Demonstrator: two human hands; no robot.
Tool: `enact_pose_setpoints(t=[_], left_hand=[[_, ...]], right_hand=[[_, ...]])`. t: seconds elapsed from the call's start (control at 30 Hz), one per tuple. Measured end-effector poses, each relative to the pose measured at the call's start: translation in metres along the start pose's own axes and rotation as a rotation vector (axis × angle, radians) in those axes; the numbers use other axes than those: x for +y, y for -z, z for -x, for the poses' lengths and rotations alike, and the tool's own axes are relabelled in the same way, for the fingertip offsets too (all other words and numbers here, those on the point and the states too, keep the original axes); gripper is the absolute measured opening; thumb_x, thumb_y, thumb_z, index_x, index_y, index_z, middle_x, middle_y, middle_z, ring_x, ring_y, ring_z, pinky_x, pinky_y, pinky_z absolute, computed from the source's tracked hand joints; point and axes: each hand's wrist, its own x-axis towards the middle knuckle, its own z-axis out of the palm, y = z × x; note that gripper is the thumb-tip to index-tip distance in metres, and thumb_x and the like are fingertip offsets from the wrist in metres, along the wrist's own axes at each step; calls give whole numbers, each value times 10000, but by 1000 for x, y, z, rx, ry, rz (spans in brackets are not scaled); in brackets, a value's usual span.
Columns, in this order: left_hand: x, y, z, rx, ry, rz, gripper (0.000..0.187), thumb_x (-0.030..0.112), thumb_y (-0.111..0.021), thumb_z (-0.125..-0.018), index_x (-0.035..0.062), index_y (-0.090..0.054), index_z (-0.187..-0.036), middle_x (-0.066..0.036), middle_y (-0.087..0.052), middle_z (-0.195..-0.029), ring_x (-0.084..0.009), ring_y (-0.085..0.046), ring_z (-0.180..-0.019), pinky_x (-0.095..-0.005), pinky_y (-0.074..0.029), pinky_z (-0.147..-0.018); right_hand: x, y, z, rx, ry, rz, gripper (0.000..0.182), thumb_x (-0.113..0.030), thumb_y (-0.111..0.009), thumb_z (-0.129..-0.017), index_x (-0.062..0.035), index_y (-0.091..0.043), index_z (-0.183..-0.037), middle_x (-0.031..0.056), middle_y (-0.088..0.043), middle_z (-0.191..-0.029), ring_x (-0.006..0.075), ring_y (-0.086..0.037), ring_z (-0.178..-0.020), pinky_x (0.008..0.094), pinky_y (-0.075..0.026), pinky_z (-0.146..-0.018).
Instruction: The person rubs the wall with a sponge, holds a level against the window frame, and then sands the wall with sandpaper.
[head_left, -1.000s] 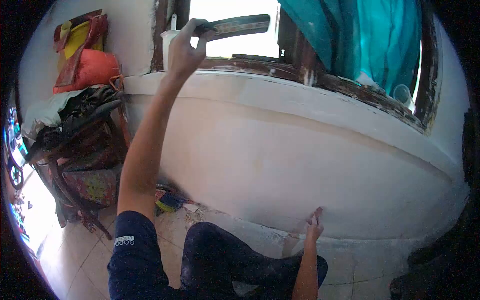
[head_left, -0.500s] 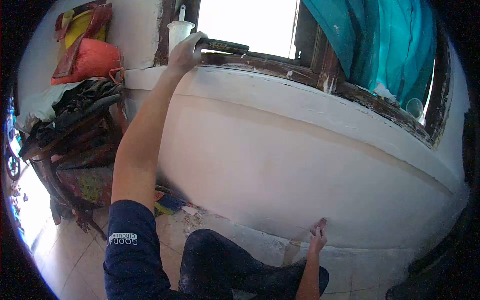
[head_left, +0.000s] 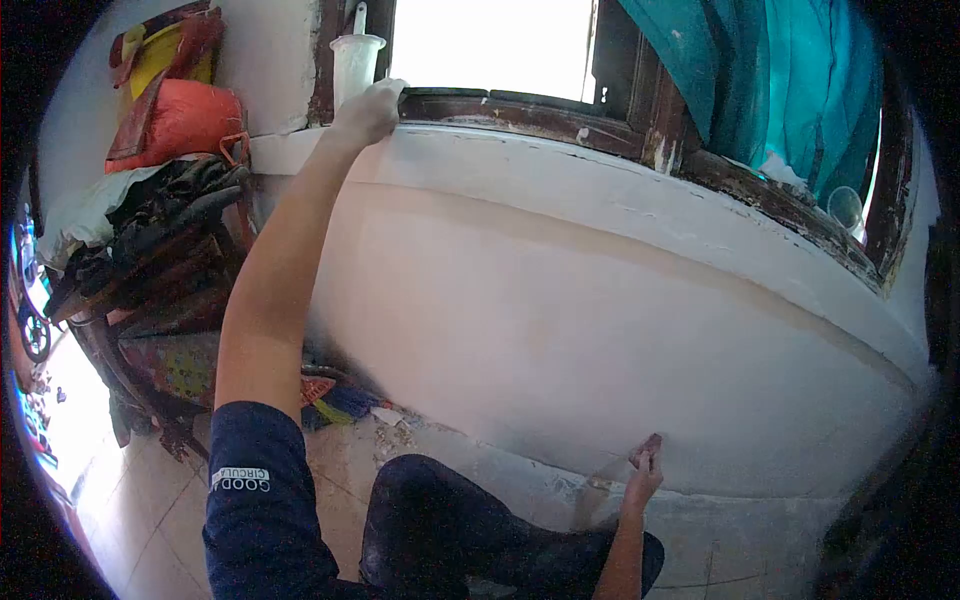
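My left hand (head_left: 368, 117) reaches up to the window sill, its fingers closed at the near end of a slim dark flat object (head_left: 445, 93), seen edge-on along the sill. Just behind that hand stands a white plastic cup (head_left: 357, 62) with a handle sticking out of it. Low down, my right hand (head_left: 645, 474) is closed in a pinch close to the white wall (head_left: 520, 320). A small reddish-brown piece (head_left: 653, 441) shows at its fingertips; its kind cannot be made out.
A wooden chair (head_left: 150, 300) piled with dark cloth stands at the left, with a red bag (head_left: 185, 122) above it. A teal curtain (head_left: 810, 90) hangs at the right over a clear cup (head_left: 845, 208) on the sill. Colourful cloth (head_left: 335, 405) and debris lie at the wall's foot.
My left hand has lowered the dark flat object from a tilted, raised position to the sill and still touches it. My right hand stays near the lower wall, pinched as before.
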Motion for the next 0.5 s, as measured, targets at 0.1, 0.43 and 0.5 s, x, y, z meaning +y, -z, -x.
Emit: enact_pose_setpoints(t=[0.1,0.43,0.5], left_hand=[[3,5,-6,-118,59,-135,267,19,-509,-900,-3,-637,-1133,-243,-675,-1164,-391,-655,-1119,-481,-543,-923],[36,9,1,99,-51,80,327,-35,-500,-904,4,-634,-1200,-267,-675,-1114,-407,-666,-1077,-475,-524,-937],[45,15,4,102,-185,185,227,16,-553,-941,32,-627,-1156,-247,-683,-1021,-407,-684,-980,-477,-532,-850]], right_hand=[[-31,-7,11,112,-208,62,389,-200,-595,-1004,62,-648,-1286,71,-695,-1051,164,-642,-865,302,-502,-790],[-22,-7,9,74,-96,-31,458,-209,-564,-1028,43,-567,-1410,97,-688,-1187,182,-674,-959,338,-518,-888],[-29,-7,8,81,56,99,479,-258,-552,-1044,54,-561,-1407,143,-682,-1226,214,-670,-1036,376,-510,-935]])
